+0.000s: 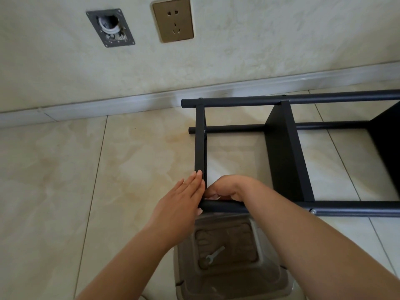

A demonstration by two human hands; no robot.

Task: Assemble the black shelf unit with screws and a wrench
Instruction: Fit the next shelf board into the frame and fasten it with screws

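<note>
The black shelf unit (283, 152) lies on its side on the tiled floor (65, 169) near the wall, and both hands meet at its near left corner, where the end shelf panel (200, 144) joins the near tube (225, 207). The left hand (184, 198) lies flat with straight fingers pressed against the outer face of that panel, its thumb reaching down to the tube's end. The right hand (227, 189) is curled just inside the corner, fingertips bunched down at the joint; what they pinch is hidden, so I cannot tell. The frame is matte black: round tubes running left to right, flat panels standing across them, with small silver screws (312, 211) showing at the joints. Below the hands a translucent plastic bin (270, 276) sits on the floor, a small silver wrench (213, 256) lying in its bottom, apart from both hands. On the wall above are a gold socket (172, 19) and an open metal junction plate (110, 28).
</note>
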